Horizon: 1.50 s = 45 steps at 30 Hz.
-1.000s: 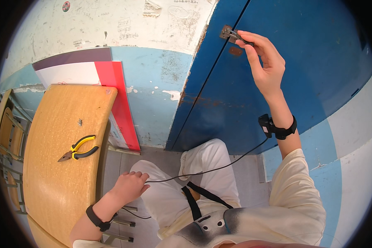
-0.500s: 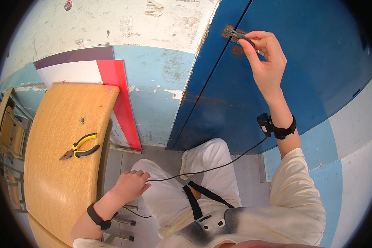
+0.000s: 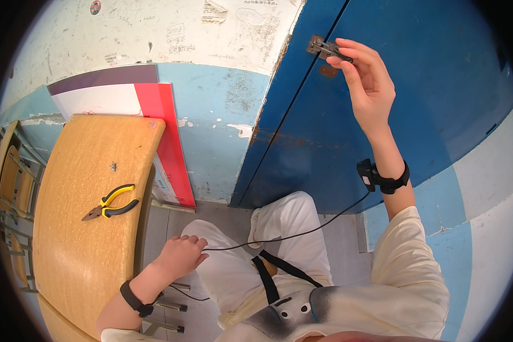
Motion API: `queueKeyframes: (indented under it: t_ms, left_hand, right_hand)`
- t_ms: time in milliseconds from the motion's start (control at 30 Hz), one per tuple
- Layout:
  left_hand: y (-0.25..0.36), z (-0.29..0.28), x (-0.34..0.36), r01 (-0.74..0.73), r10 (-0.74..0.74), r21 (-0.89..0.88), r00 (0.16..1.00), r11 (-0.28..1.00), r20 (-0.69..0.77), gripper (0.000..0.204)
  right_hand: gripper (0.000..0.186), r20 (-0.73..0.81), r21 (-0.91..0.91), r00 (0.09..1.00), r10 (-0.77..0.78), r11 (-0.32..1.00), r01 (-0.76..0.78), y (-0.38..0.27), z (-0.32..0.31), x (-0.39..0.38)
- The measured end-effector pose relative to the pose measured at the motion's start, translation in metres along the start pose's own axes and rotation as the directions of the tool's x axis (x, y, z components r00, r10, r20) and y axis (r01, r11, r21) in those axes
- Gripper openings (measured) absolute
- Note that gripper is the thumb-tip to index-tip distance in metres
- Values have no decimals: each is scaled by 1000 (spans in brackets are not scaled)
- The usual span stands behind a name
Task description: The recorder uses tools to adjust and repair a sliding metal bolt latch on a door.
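My right hand (image 3: 371, 94) reaches up to a rusty metal door bolt (image 3: 316, 45) on the blue door (image 3: 347, 148). Between its thumb and fingertips is a small metal piece with a dark, curved end (image 3: 343, 55); its thin silvery part lies over the bolt, and its exact kind is unclear. Loosely curled, my left hand (image 3: 182, 255) rests on my knee in pale trousers. A black cord (image 3: 285, 235) runs from the black device on my right wrist (image 3: 368, 175) into the left hand, between thumb and fingers. The palm is hidden.
On the wooden table (image 3: 91, 154) at left lie pliers (image 3: 111, 204) with yellow and black handles and some small metal bits (image 3: 113, 166). A red and white board (image 3: 164, 134) leans against the wall behind it. Wooden chairs (image 3: 17, 176) stand at far left.
My right hand's fingers have shifted slightly at the bolt, the index finger lifting and extending while the thumb stays by the dark piece. The left hand has not moved.
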<state>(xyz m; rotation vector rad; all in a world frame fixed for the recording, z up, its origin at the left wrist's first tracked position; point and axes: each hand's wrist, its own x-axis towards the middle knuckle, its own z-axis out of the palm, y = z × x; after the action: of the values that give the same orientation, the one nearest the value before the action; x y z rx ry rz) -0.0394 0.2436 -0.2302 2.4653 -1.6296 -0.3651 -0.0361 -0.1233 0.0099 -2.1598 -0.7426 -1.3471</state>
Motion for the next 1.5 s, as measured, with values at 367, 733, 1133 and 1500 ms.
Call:
queueKeyframes:
  t_ms: [367, 733, 1133, 1500]
  left_hand:
    - [1, 0, 0, -24, 23, -17, 999, 1000, -46, 23]
    - [0, 3, 0, -22, 22, -8, 999, 1000, -40, 23]
    - [-1, 4, 0, -21, 21, -5, 999, 1000, -45, 24]
    - [0, 3, -1, -19, 19, -5, 999, 1000, -39, 23]
  right_hand:
    - [12, -57, -197, 998, -40, 980, 28, 5, -4, -2]
    - [20, 71, -90, 997, 4, 996, 2, 2, -4, -7]
    - [17, 20, -283, 995, -103, 953, 104, 2, -5, -4]
    - [11, -142, -90, 989, 44, 994, -57, 9, 0, -5]
